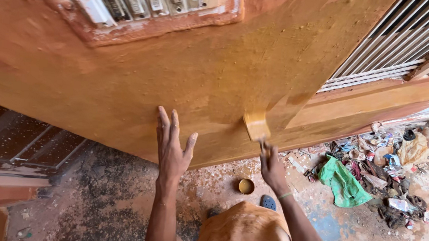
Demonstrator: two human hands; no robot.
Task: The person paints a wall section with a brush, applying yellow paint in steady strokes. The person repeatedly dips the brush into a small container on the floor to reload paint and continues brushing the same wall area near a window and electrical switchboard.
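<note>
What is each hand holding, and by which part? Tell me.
The right hand holds a paintbrush by its handle, bristles against the orange wall. The left hand holds nothing; it rests flat on the wall.

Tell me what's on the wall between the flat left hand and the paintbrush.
Nothing: in the head view, only a bare stretch of orange wall separates the left hand from the paintbrush in the right hand.

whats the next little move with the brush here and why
Probably draw the paintbrush sideways toward the left hand, which lies flat on the wall. The right hand holds the bristles at the lower edge of a glossy, fresher yellow band, and the wall beside it looks duller orange.
</note>
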